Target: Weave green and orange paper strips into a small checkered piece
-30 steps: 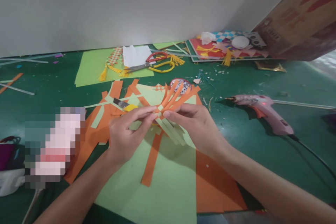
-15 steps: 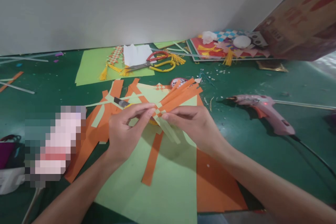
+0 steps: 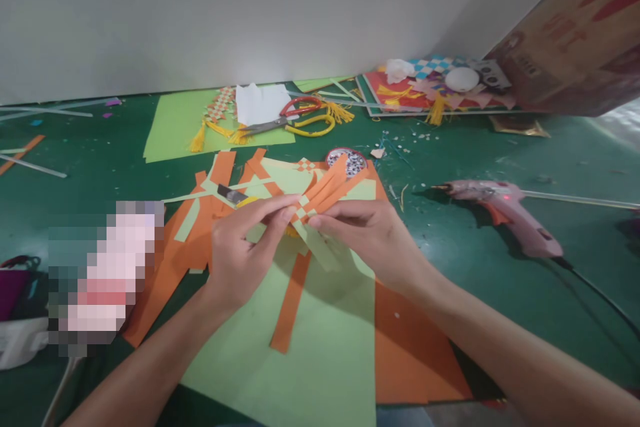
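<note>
Hands (image 3: 237,250) in tight fingertip pinches on either side of woven orange-and-green paper strips (image 3: 303,211)

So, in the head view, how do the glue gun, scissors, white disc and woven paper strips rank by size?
Glue gun
Scissors
White disc
Unsure: woven paper strips, held nearer the camera, partly hidden by fingers.

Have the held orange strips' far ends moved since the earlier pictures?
Yes: against the round dish, the far ends of the held orange strips have shifted left.
</note>
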### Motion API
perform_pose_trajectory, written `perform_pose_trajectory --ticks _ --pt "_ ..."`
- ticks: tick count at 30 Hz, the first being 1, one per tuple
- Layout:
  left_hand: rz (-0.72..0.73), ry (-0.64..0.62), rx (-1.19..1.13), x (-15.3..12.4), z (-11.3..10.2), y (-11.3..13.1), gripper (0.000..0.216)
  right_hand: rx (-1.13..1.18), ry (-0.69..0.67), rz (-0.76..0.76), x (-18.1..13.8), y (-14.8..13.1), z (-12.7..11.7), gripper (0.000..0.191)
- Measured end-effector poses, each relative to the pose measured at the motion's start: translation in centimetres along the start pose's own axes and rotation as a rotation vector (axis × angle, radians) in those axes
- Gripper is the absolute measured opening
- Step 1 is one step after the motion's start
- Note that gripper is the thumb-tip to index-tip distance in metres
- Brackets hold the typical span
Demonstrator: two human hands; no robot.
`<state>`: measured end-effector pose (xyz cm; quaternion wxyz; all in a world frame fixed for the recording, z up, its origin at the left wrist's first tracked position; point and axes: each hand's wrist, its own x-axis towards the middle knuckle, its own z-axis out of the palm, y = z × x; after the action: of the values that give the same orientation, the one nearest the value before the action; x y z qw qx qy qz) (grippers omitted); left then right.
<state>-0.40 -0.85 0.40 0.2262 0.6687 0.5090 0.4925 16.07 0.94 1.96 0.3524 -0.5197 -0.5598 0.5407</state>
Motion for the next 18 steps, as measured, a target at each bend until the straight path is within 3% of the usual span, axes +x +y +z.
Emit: perform_pose_trajectory --ticks 6,11,18 --pt "-0.005 0.009 -0.002 -0.1 0.0 -0.1 0.013 0.042 0.001 0.042 0.1 0.3 0.0 0.036" --pt "0.016 0.013 0.009 -0.1 0.0 0.0 0.013 0.301 -0.071 0.149 0.5 1.2 0.0 0.030" --pt "0.098 -0.021 0.031 -0.3 0.2 -0.2 0.014 0.324 -0.082 -0.005 0.2 1.1 0.3 0.019"
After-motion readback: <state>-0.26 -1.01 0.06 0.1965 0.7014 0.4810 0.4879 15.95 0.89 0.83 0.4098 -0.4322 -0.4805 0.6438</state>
